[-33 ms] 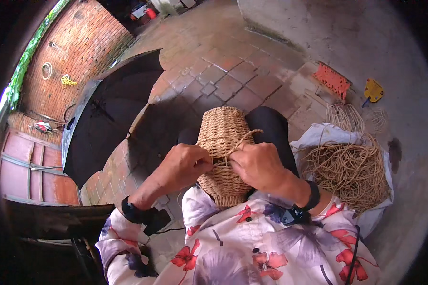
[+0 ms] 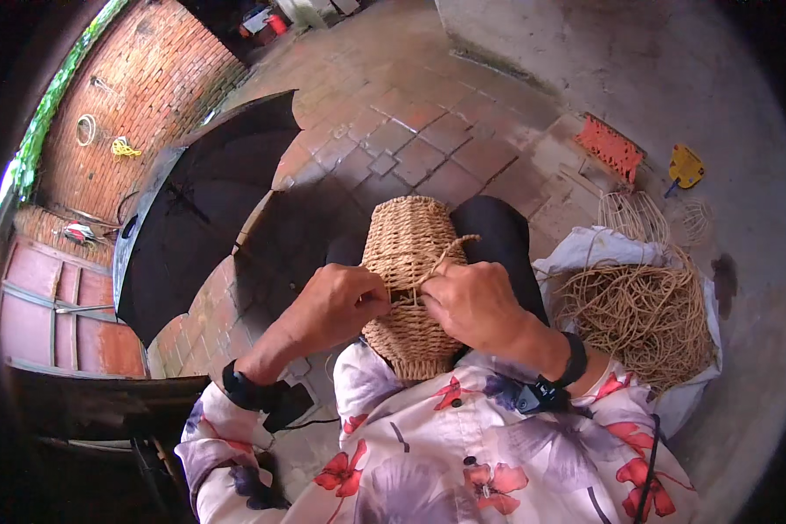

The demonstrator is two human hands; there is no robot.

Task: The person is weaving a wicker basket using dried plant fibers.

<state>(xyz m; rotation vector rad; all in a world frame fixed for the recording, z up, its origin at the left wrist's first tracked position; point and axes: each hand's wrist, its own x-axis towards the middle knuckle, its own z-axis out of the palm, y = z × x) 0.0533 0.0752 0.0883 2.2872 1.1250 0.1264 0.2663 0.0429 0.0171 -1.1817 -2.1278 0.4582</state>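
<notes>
A woven basket (image 2: 410, 231) of tan twisted cord lies in my lap between dark-clad legs, with a dark gap across its middle and a loose cord (image 2: 458, 245) curling off its right side. My left hand (image 2: 341, 301) is closed at the left end of the gap, thumb and fingers pressed together on the weave. At the right of the gap, my right hand (image 2: 472, 301) pinches a strand of cord, its fingertips against the basket. Exactly what lies under both sets of fingertips is partly hidden.
A white sack (image 2: 712, 341) of tangled cord sits at my right, near wire bundles (image 2: 629, 214), an orange plastic piece (image 2: 607, 144) and a yellow tool (image 2: 686, 168). An open black umbrella (image 2: 196, 227) stands at my left before a brick wall (image 2: 162, 70) and pink door (image 2: 70, 314).
</notes>
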